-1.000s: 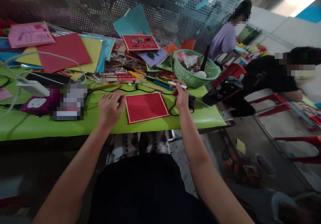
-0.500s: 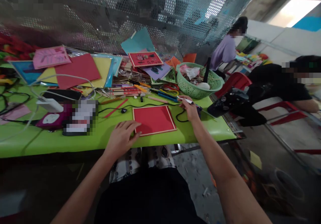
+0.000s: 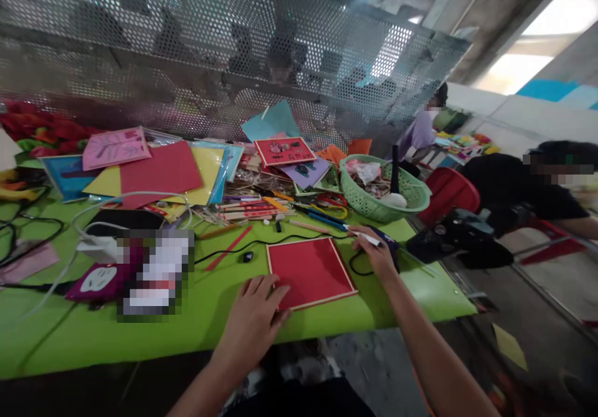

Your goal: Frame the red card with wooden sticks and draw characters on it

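Note:
A red card (image 3: 313, 270) edged with thin pale wooden strips lies on the green-covered table (image 3: 187, 342). At its left edge rests my left hand (image 3: 256, 314), fingers spread, with the fingertips on the border and the red surface. My right hand (image 3: 379, 258) is closed around a white marker pen (image 3: 370, 238), just beyond the card's upper right corner. A thin black cable (image 3: 261, 240) runs behind the card. Left of it are a small black piece (image 3: 247, 257) and a red strip (image 3: 228, 249).
Behind the card are pencils and sticks (image 3: 252, 205), a decorated red card (image 3: 284, 151) and a green basket (image 3: 385, 202). Leftward sit a phone (image 3: 159, 267), a purple device (image 3: 96, 280) and coloured papers (image 3: 161, 171). A perforated metal panel (image 3: 210, 74) stands behind. Two people sit to the right.
My left hand has moved right, from the table beside the card onto its left edge. My right hand keeps the marker pen near the upper right corner. The camera view has tilted upward.

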Demonstrator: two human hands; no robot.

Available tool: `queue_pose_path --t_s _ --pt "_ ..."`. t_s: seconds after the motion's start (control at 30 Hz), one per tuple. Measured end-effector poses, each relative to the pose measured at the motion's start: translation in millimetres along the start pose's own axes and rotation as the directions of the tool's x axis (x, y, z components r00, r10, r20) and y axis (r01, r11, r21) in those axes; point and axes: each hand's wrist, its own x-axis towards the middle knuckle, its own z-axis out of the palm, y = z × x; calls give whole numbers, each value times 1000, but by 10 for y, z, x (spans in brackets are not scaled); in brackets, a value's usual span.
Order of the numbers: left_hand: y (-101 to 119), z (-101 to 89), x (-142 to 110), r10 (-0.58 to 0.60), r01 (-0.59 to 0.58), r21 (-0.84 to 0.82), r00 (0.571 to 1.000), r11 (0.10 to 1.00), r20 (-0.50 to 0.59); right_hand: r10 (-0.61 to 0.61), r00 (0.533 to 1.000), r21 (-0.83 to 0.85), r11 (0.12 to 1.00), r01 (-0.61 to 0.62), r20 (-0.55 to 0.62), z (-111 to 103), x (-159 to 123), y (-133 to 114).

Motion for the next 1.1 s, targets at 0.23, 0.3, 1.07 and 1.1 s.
queue_pose_path --t_s 0.23,0.3,1.07,1.1 --pt "24 97 25 -18 18 33 1000 999 -19 -55 998 -13 998 55 -31 -27 -100 -57" --pt "44 130 47 -17 18 46 999 999 -27 -54 998 -3 999 54 -38 -37 -115 -91" --pt "29 148 3 -52 55 48 997 997 -62 -110 993 48 992 112 -49 -96 -252 -189" --pt "26 146 4 -52 55 48 997 997 -63 -113 992 51 992 115 -48 -96 -249 -197"
